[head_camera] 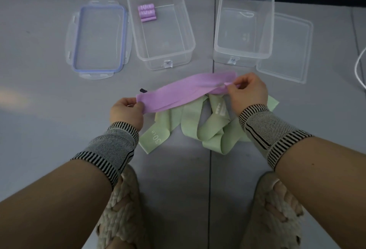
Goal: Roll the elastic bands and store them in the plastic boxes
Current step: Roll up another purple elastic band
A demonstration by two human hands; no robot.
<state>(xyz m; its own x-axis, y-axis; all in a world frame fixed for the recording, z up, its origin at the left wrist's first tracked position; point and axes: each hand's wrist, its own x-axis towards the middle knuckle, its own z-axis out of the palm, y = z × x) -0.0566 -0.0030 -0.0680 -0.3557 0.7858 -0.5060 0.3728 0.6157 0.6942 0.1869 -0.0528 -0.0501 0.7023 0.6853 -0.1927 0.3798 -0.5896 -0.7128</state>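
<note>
Two hands are stretching a purple band flat above the floor.

The left hand [126, 111] is pinching one end of the purple band [184, 92] and the right hand [247, 92] is pinching the other, with the wide, smooth strip hanging slightly twisted between them. Just under the hands, green bands [198, 128] are lying tangled. Beyond the hands, the left box [160, 25] is holding three purple rolls [147, 12] in its far corner, and the right box [244, 23] is standing open.
</note>
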